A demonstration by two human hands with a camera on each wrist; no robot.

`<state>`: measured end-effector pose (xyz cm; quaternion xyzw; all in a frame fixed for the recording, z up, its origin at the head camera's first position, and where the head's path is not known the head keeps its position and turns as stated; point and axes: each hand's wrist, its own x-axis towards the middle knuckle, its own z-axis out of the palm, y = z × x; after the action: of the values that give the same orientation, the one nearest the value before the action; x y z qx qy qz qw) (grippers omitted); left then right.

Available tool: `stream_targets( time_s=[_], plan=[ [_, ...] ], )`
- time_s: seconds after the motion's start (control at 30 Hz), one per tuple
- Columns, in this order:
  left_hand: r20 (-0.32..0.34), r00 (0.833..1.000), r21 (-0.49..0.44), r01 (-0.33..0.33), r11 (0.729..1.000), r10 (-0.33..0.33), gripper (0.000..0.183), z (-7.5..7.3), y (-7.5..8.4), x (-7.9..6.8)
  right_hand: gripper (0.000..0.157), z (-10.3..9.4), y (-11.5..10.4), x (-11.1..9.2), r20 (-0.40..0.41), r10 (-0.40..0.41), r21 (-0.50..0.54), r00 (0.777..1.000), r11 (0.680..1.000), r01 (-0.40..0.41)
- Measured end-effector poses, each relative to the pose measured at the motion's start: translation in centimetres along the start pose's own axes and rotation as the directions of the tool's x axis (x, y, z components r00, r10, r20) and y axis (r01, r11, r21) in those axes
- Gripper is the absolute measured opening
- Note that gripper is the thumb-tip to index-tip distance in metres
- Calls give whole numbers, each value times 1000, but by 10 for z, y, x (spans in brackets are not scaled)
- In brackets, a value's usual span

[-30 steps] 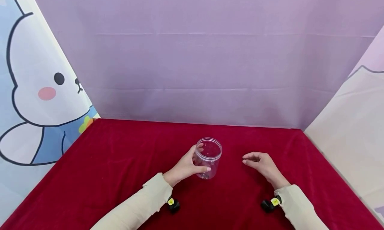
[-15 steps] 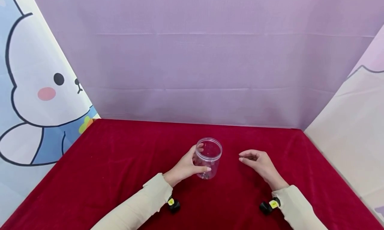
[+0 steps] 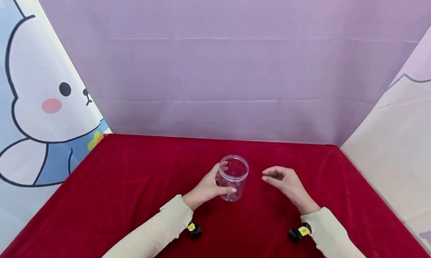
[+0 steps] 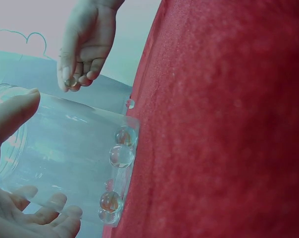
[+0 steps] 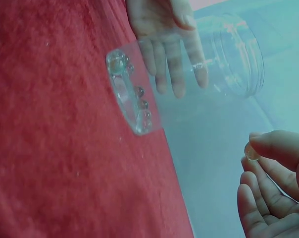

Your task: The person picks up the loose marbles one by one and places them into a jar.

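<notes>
A clear plastic jar, its wide mouth uncovered, stands on the red cloth in the head view. My left hand grips its side, thumb in front and fingers behind. Several glass marbles lie at the jar's bottom, some with coloured swirls inside. To the right of the jar, my right hand is raised and pinches one marble between thumb and fingertip. A gap separates that hand from the jar. One more small clear ball shows just beyond the jar's base in the left wrist view.
Red velvety cloth covers the table. A plain lilac curtain hangs along the back edge. Printed panels flank both sides, the left panel bearing a cartoon animal. Each wrist carries a small black camera.
My right hand has moved left toward the jar, pinch unchanged. The left hand and the jar stay in place.
</notes>
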<state>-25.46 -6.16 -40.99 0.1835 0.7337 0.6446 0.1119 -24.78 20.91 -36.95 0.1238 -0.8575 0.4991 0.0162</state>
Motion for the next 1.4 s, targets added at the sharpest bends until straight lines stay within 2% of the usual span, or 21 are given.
stream_targets(
  time_s=[0.93, 1.4],
  plan=[
    [5, 1000, 4, 4, 1000, -4, 85, 1, 0, 2, 22, 9, -31, 4, -3, -46, 62, 999, 997, 46],
    [8, 1000, -14, 3, 1000, -3, 83, 0, 0, 1, 25, 19, -47, 10, -3, -106, 91, 994, 990, 106]
  ],
)
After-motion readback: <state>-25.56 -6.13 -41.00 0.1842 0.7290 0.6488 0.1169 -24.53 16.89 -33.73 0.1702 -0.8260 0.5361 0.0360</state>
